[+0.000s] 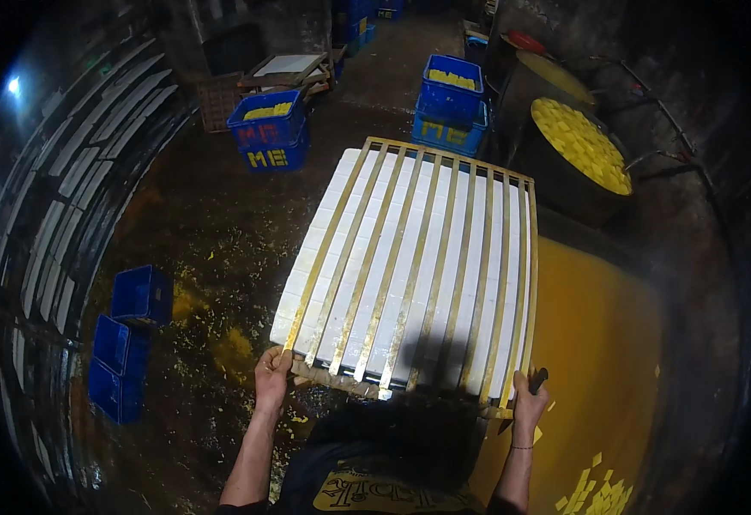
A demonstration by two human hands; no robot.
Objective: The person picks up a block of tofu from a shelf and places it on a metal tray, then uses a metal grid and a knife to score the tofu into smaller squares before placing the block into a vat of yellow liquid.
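Observation:
Before me lies a wide slab of white blocks, likely tofu (335,257), scored into a grid and topped by a slatted wooden frame (439,153). My left hand (272,376) grips the near left corner of the frame, thumb on top. At the near right corner, my right hand (528,402) grips the frame and also holds a knife by its black handle (538,380); part of the blade shows below the hand. The shadow of my head falls across the near slats. What supports the slab is mostly hidden.
To the right is a vat of yellow liquid (597,309) with yellow pieces (597,492) in it. Beyond stands a round tub of yellow blocks (578,145). Stacked blue crates (272,138) (450,106) stand ahead, more blue crates (108,389) at left, near racks (73,167). The floor (208,257) is littered.

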